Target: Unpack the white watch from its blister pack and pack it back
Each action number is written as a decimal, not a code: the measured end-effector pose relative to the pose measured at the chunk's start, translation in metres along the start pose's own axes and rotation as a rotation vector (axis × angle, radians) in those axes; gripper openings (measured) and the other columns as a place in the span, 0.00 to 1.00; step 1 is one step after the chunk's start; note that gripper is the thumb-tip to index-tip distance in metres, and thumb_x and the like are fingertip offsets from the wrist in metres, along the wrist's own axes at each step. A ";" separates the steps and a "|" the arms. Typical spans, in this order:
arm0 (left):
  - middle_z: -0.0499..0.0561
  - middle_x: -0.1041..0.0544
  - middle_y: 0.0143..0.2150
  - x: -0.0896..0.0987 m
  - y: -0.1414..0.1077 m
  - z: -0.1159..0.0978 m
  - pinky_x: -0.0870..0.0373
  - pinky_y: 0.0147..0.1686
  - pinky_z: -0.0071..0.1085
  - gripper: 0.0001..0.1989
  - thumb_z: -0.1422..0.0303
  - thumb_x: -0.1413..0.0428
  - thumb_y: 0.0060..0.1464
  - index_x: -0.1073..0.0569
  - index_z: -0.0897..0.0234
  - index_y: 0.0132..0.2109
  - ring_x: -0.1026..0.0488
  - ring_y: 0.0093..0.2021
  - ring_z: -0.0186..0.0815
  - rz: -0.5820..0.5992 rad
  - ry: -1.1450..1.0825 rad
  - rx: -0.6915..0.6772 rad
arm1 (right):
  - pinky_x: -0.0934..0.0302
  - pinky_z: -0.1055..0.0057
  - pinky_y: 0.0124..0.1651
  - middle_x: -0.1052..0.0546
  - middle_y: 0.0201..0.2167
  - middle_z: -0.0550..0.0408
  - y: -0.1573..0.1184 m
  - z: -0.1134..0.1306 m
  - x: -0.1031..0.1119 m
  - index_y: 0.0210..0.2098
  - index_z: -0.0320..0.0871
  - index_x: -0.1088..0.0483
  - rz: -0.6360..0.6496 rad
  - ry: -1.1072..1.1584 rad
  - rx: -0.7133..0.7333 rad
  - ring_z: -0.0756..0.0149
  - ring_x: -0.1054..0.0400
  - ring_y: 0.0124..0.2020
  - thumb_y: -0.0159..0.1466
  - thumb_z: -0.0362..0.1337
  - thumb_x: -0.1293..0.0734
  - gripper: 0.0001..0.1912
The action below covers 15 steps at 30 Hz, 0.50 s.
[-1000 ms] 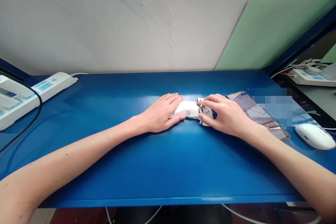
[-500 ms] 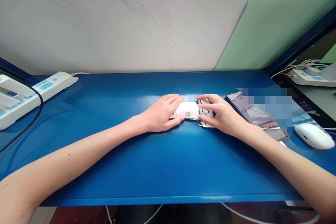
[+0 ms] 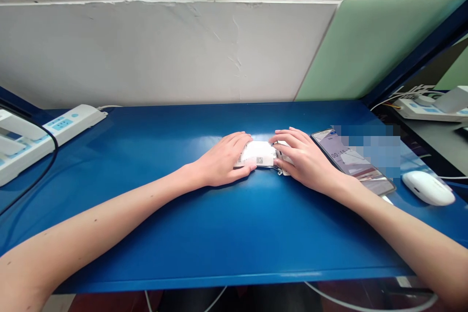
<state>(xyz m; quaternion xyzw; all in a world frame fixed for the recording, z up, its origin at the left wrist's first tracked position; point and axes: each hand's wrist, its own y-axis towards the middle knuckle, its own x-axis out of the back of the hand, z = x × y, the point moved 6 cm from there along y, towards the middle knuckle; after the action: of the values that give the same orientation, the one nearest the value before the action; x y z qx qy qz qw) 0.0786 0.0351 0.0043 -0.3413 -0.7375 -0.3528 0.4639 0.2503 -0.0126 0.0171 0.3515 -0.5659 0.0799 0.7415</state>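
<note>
A small white pack [image 3: 260, 152] with a printed square code lies on the blue table. My left hand [image 3: 225, 160] is closed round its left end, fingers on the far edge and thumb on the near edge. A pale flat piece with dark marks [image 3: 286, 169] adjoins the pack's right end. My right hand [image 3: 302, 158] covers most of this piece, its fingers curved over it and the fingertips at the pack's right edge. Small metallic parts [image 3: 280, 171] show between the two pieces, too small to make out.
On the right, a phone [image 3: 351, 161] showing a timer lies beside my right forearm, with a white mouse [image 3: 428, 188] further right. A white power strip [image 3: 69, 124] and a black cable [image 3: 54, 156] are at the left. Behind the blue table [image 3: 204, 234] stands a wall.
My right hand has moved further over the pale piece, covering more of it. My left hand keeps its grip on the pack. The camera view has shifted slightly.
</note>
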 end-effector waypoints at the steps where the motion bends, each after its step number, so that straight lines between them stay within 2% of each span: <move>1: 0.66 0.32 0.64 0.000 0.000 0.000 0.38 0.64 0.50 0.29 0.55 0.48 0.64 0.39 0.70 0.64 0.37 0.66 0.53 -0.001 0.001 -0.001 | 0.40 0.45 0.61 0.23 0.50 0.45 0.000 0.000 0.000 0.44 0.42 0.27 0.002 -0.009 0.007 0.45 0.33 0.58 0.68 0.34 0.35 0.07; 5: 0.66 0.32 0.64 0.001 0.000 0.000 0.38 0.64 0.51 0.29 0.55 0.48 0.64 0.39 0.68 0.64 0.38 0.67 0.53 0.001 0.003 -0.004 | 0.34 0.48 0.56 0.23 0.51 0.44 -0.001 -0.004 0.002 0.46 0.42 0.26 0.010 -0.009 -0.007 0.45 0.32 0.58 0.68 0.35 0.35 0.09; 15: 0.66 0.33 0.64 0.001 0.000 -0.001 0.38 0.64 0.51 0.29 0.55 0.47 0.63 0.38 0.70 0.64 0.38 0.66 0.53 -0.007 -0.007 0.000 | 0.33 0.51 0.55 0.22 0.50 0.42 0.000 -0.014 0.011 0.45 0.41 0.25 0.054 -0.031 -0.003 0.48 0.29 0.54 0.69 0.40 0.35 0.11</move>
<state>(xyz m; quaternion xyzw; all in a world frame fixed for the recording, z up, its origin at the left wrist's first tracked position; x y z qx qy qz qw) 0.0785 0.0349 0.0058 -0.3401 -0.7402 -0.3533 0.4600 0.2647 -0.0073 0.0249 0.3364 -0.5867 0.0936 0.7307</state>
